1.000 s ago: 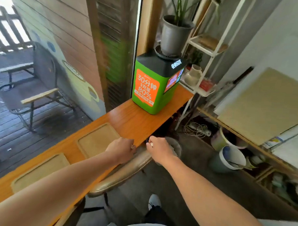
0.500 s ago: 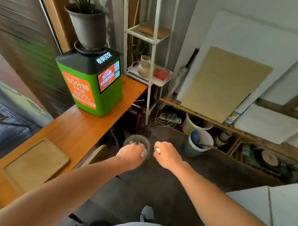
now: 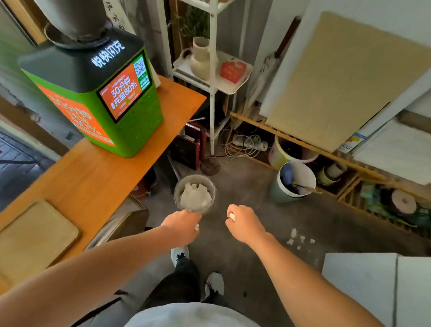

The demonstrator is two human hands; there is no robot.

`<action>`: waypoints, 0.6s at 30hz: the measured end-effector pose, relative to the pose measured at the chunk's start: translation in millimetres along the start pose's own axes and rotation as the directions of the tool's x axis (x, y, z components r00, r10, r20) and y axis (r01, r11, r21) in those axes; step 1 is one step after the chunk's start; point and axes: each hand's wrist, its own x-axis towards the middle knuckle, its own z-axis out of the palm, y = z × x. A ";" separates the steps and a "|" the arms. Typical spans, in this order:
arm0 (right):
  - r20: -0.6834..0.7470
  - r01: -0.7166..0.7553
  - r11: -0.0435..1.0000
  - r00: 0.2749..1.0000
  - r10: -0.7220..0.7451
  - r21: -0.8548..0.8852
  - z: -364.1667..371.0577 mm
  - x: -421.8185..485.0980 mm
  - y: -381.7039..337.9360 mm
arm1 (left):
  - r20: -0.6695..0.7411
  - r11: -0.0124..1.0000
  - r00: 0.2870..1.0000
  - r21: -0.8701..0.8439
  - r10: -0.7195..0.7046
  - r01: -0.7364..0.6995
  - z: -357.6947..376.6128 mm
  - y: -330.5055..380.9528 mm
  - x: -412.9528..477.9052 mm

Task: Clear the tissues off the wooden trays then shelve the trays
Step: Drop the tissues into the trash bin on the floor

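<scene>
My left hand point(image 3: 183, 224) is a closed fist just below a small grey bin point(image 3: 178, 186) on the floor, and a bit of white tissue point(image 3: 197, 227) peeks out of it. My right hand point(image 3: 244, 221) is also fisted, a little right of the bin, with white tissue point(image 3: 231, 216) showing between its fingers. The bin holds crumpled white tissues point(image 3: 195, 197). One bare wooden tray point(image 3: 28, 240) lies on the orange counter point(image 3: 99, 183) at the left. A white metal shelf unit point(image 3: 214, 72) stands behind the counter's end.
A green charging kiosk point(image 3: 109, 98) with a plant pot on top stands on the counter. A chair back point(image 3: 127, 221) sits under the counter edge. A white bucket point(image 3: 294, 182), cables, boards against the wall, and scattered white scraps point(image 3: 298, 239) are on the floor at right.
My view swung right and down from the counter to the floor. Both fists moved off the counter edge and now hover near the tissue bin.
</scene>
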 end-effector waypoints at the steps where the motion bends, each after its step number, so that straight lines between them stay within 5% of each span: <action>1: 0.007 -0.007 1.000 1.000 0.007 0.009 1.2 7.7 -3.7 | 0.008 1.000 1.000 -0.015 -0.017 0.017 -2.9 -8.9 7.6; 18: 0.110 -0.157 0.980 0.984 0.144 0.120 3.1 129.9 -18.5 | 0.153 0.967 0.979 -0.196 -0.136 0.164 -37.3 -68.2 111.1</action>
